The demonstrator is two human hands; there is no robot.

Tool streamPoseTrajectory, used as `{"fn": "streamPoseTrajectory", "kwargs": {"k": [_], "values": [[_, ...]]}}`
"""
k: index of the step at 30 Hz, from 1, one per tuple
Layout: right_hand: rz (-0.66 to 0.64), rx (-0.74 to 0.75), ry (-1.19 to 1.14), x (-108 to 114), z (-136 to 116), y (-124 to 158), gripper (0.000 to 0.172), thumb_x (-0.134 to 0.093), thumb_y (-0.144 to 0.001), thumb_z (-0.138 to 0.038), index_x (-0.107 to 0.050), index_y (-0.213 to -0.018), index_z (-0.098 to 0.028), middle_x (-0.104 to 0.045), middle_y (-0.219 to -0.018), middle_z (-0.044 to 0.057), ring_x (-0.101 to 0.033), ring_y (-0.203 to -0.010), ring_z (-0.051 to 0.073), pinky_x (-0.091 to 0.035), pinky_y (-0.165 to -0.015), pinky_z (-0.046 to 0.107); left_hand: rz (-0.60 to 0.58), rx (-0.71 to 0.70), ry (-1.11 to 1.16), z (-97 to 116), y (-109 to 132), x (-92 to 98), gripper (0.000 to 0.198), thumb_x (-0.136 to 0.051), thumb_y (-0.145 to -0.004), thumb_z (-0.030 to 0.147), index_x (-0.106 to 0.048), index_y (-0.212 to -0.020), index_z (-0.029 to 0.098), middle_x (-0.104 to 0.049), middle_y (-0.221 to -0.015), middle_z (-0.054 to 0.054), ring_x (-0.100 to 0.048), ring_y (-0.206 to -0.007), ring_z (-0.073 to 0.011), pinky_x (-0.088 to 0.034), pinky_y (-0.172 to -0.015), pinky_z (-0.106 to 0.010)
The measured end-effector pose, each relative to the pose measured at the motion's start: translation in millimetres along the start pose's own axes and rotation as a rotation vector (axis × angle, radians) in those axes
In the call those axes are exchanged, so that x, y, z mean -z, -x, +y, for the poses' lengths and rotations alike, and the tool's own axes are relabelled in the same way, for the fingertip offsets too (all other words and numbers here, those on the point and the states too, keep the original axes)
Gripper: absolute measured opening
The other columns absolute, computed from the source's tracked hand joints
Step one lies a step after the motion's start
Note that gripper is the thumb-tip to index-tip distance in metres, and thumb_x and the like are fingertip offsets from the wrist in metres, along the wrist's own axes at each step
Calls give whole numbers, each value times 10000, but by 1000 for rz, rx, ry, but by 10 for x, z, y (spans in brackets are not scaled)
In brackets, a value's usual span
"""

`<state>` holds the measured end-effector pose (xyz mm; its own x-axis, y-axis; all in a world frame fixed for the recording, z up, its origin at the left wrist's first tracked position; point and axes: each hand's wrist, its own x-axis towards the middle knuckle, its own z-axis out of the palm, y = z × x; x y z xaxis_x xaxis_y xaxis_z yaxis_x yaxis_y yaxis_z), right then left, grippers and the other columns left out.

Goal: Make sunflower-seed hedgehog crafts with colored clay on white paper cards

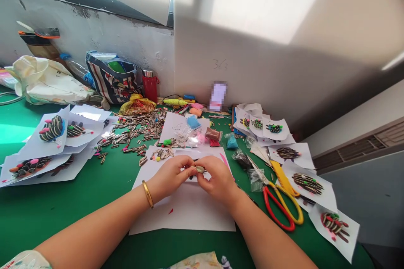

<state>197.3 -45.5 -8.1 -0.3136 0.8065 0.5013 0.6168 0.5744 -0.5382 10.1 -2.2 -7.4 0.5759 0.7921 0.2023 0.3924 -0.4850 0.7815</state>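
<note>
Taking the hands as the dial's centre, the left cards (31,143) overlap between nine and ten o'clock. They lie unevenly, so a sweep of the left forearm could drag them and rub the decorated seeds off. At ten o'clock the seed pile (154,119) spreads loose over the table (78,201); a sleeve or wrist catching its edge could scatter it. Nearer, also at ten, a few seeds and coloured balls sit on the paper (183,218), where a nudge could roll the balls away.

The left hand (176,174) has thumb and forefinger pinched, tips meeting the pale seed (200,169) at dead centre, above the paper. The right hand (217,180) closes thumb and forefinger on it from the other side. It is small and looks smooth: too hard a squeeze could crack it or shoot it out, too light a one could drop it among the pieces below.

At twelve, the packets (213,134) crowd the paper's far edge and could slide onto the work if bumped. Between three and four lie the scissors (268,184), near the right forearm; an outward elbow could knock them into the right cards (306,151), stacked from two to four, bending them or loosening seeds.
</note>
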Motion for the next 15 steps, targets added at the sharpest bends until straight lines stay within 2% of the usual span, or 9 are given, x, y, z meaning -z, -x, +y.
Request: {"fn": "streamPoseTrajectory", "kwargs": {"k": [3, 7, 12, 15], "values": [[17, 9, 20, 4, -6, 3, 152, -533, -863, -156, -625, -949, -242, -699, -871, 37, -618, -820, 202, -453, -762, 341, 20, -70, -118, -5, 13, 15, 235, -565, -918, 385, -600, -772, 204, -633, -751, -6, -550, -716, -173, -407, -650, -291], [21, 14, 45, -6, -1, 9, 127, -519, -854, -162, -614, -893, -236, -675, -799, 35, -595, -755, 198, -441, -709, 332, 67, -200, -240, -6, 23, 47, 245, -593, -910, 449, -593, -855, 211, -651, -828, -23, -563, -780, -193, -409, -712, -317], [5, -7, 33, -15, 18, 14, 139, -499, -870, -161, -617, -896, -229, -666, -794, 31, -585, -754, 190, -434, -716, 323, 63, -322, -304, -27, 6, 56, 175, -527, -963, 336, -588, -872, 200, -655, -834, -37, -557, -794, -193, -408, -735, -327], [-1, -25, 22, -21, 26, 14, 140, -501, -869, -160, -623, -891, -226, -663, -794, 30, -579, -752, 187, -430, -711, 316, 65, -336, -337, -38, 7, 39, 171, -480, -974, 268, -585, -864, 190, -648, -833, -48, -543, -785, -193, -407, -726, -331]]}}
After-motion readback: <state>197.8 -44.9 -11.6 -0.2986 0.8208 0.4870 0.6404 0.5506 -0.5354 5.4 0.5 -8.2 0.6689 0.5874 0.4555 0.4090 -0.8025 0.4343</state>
